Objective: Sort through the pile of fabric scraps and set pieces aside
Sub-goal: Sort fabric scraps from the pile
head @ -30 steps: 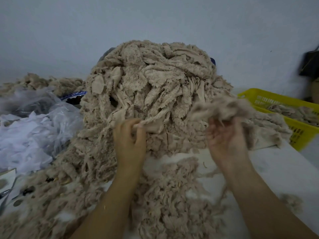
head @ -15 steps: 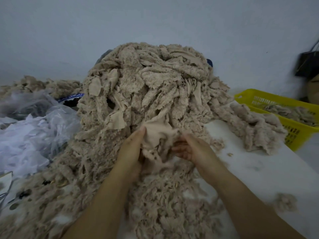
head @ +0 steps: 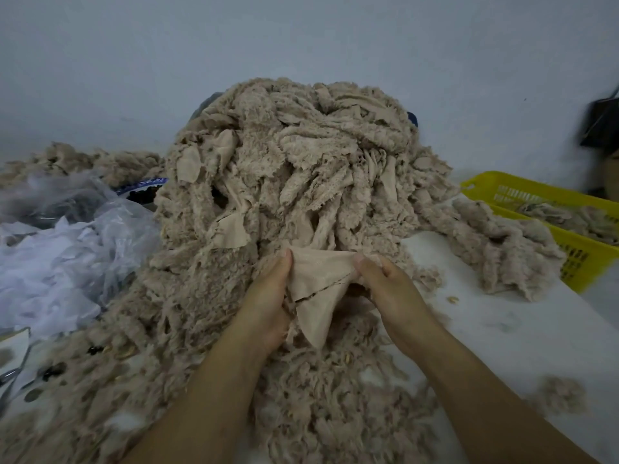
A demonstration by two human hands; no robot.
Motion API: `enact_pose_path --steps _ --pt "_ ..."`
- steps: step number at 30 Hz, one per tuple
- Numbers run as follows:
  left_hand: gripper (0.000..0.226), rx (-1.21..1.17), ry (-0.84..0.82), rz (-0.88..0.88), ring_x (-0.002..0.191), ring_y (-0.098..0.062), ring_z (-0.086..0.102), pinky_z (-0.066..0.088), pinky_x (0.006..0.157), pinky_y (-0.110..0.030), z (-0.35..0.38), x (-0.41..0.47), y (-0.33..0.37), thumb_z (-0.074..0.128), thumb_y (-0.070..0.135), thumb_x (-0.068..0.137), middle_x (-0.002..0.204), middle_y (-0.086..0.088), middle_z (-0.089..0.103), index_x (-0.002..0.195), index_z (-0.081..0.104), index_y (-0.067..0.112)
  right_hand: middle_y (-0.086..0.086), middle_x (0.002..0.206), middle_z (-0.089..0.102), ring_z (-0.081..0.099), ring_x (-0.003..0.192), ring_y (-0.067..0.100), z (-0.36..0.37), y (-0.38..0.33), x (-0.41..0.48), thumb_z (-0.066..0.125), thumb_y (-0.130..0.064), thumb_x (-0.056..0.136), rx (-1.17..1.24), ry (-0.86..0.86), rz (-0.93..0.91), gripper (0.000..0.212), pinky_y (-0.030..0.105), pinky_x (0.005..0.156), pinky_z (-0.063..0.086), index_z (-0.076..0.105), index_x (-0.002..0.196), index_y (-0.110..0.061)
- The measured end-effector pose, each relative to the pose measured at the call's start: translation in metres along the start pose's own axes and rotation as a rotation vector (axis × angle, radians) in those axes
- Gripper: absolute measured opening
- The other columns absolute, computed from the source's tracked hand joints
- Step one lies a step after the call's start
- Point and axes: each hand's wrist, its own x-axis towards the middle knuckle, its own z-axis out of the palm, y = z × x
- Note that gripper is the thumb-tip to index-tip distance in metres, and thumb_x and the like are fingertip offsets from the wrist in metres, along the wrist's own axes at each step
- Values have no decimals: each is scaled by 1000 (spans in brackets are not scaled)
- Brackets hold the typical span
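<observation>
Beige smooth fabric scrap (head: 318, 276), at the foot of the tall heap of fluffy beige scraps (head: 301, 162), is pinched taut between your left hand (head: 268, 296) and right hand (head: 392, 289); tug hard and the tangled heap could slide down with it.

Reaches forward with both bare forearms, converging toward the middle. Grips a fabric piece (head: 318, 279) with left hand (head: 268, 303) and right hand (head: 392, 289), thumbs on top, pulling it taut.
</observation>
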Motion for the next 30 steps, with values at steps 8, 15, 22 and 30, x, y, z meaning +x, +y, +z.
enact_pose_path --steps 8,15,22,30 --pt "39 328 -195 61 87 -21 73 57 70 -27 7 -13 -3 73 47 79 98 -15 76 100 79 14 -2 52 54 48 47 6 6 -7 -12 54 -63 81 -93 -177 -72 35 16 47 39 63 86 -29" --pt "37 95 11 62 78 -24 75 57 59 -28 14 -13 -4 63 41 91 90 -15 76 84 80 9 -9 75 74 70 71 4 18 -8 -17 52 -36 100 -101 -276 -84 33 15 62 50 76 78 -34" --pt "37 -351 122 109 35 -4 19 11 39 -18 -25 5 22 36 35 107 51 8 33 75 47 21 -9 49 54 54 43 7 -16 -23 -3 53 -39 98 232 71 105 52 25 48 45 57 48 -25" --pt "22 -2 -47 168 33 -4 38 33 34 -17 6 -13 3 61 30 91 49 3 49 83 59 10 -19 113 69 58 104 -11 -6 -9 -11 23 -104 54 -377 -47 42 99 20 92 45 73 111 -40"
